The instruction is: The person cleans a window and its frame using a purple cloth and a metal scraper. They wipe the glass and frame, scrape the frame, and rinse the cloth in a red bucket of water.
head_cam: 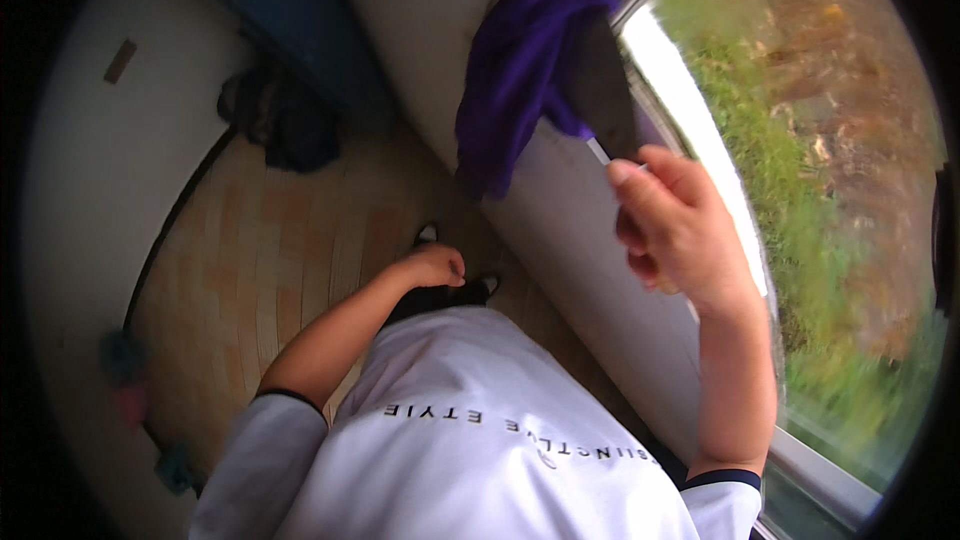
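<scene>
My right hand (pixel 667 217) grips a thin pale handle (pixel 598 151), raised beside the window. From the handle's far end hangs a dark purple cloth (pixel 517 67), bunched and draped against the white wall below the glass. Beside the cloth is a dark greyish patch (pixel 600 82), too blurred to name. Whether the cloth is fastened to the handle I cannot tell. My left hand (pixel 433 267) hovers in front of my waist, its fingers curled in, with nothing seen in them.
A window pane (pixel 825 165) on the right looks out on grass and brown ground. The low white wall (pixel 570 240) runs diagonally under it. Dark fabric (pixel 292 120) lies on the wood-patterned floor (pixel 277 225) beside a blue panel (pixel 300 22). A pale wall (pixel 97 187) borders the left.
</scene>
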### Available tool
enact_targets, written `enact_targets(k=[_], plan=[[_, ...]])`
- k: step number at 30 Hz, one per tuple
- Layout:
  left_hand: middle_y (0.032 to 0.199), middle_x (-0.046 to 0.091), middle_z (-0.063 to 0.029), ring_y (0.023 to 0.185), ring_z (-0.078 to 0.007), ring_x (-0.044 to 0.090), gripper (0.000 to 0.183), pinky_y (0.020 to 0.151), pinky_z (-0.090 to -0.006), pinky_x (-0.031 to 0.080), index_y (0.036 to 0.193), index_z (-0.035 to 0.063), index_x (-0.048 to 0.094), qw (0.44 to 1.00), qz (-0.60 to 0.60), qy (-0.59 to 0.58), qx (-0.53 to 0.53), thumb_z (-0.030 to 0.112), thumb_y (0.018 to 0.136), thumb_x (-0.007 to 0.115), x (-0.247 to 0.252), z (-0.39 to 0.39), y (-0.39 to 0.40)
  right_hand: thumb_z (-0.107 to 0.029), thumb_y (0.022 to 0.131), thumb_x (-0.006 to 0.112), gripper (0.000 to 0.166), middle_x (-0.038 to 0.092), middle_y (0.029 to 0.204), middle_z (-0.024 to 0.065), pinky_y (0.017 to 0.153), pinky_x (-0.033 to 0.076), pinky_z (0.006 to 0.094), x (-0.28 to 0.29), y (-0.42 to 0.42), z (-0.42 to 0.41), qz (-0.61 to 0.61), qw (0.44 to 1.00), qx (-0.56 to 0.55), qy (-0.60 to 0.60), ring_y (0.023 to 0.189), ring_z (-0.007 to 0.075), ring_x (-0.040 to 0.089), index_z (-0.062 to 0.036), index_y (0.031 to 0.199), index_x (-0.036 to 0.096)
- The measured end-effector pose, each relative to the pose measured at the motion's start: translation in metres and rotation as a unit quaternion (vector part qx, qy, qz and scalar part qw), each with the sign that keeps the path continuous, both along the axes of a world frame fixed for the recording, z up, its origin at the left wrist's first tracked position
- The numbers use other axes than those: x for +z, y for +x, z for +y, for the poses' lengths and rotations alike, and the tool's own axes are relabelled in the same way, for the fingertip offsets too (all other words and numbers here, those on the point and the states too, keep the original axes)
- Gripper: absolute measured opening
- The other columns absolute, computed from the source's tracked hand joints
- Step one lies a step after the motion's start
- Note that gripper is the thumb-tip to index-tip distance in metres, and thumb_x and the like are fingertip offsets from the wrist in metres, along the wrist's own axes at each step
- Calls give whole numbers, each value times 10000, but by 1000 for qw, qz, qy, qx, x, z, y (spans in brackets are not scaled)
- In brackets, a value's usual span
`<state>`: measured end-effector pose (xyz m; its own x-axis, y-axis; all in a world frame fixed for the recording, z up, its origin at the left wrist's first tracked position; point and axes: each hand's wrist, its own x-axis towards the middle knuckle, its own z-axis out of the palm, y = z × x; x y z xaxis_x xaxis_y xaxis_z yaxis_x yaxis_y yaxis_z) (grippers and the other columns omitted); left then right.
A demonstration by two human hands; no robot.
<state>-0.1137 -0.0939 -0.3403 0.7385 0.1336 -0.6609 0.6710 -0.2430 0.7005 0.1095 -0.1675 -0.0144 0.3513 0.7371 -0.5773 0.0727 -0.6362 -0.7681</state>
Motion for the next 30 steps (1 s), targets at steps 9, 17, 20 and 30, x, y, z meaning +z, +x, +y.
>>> enact_targets(k=[9,17,20,30], plan=[[1175,547,-155,1062,-263,551,609,904,-347,438,1267,28,427,807,-383,223,389,145,749,724,149,54,62,-252,877,561,301,601,681,245,646,472,486,-14,-8,0,-352,925,124,67,687,429,592,39,804,536],[955,621,-121,867,-210,593,386,794,-326,465,1091,-14,536,846,-409,105,326,99,751,681,178,58,81,-261,884,546,303,604,663,235,613,497,473,2,-31,5,-423,899,114,-14,652,410,614,32,815,514],[950,615,-84,859,-159,577,329,789,-287,459,1068,-11,556,840,-418,7,346,78,763,644,190,48,70,-279,893,528,333,600,681,249,662,481,482,-3,-17,5,-322,943,80,24,713,434,600,44,817,542],[987,602,-50,868,-121,555,301,815,-266,441,1044,-8,562,813,-469,-38,343,38,751,611,232,56,42,-300,876,570,355,592,681,251,644,466,476,11,-10,4,-284,952,79,85,689,435,579,38,770,585]])
